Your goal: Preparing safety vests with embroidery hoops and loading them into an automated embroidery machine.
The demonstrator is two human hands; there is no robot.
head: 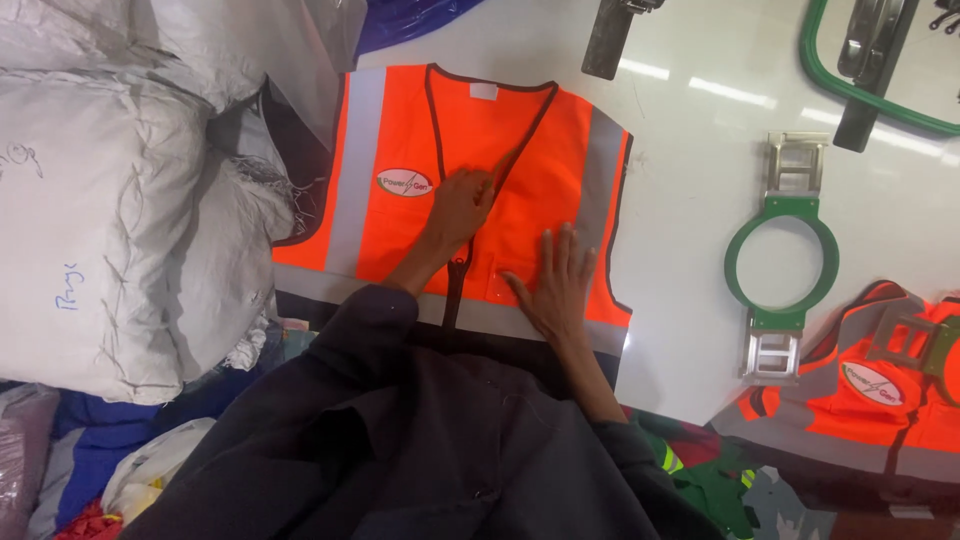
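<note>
An orange safety vest (395, 235) with grey reflective strips and a dark zipper lies flat on a white table (690, 210), front side up. An oval embroidered badge (405, 182) sits on its left chest panel. My left hand (458, 205) rests on the vest near the zipper, just right of the badge, fingers partly curled and a finger pointing up along the neckline. My right hand (555, 283) lies flat and spread on the vest's lower right panel. Neither hand grips anything.
A green embroidery hoop (781, 262) with metal brackets lies to the right of the vest. A second orange vest (880, 395) clamped in a hoop is at the lower right. Bulky white sacks (110, 220) stand at the left. More hoops (868, 70) lie at the top.
</note>
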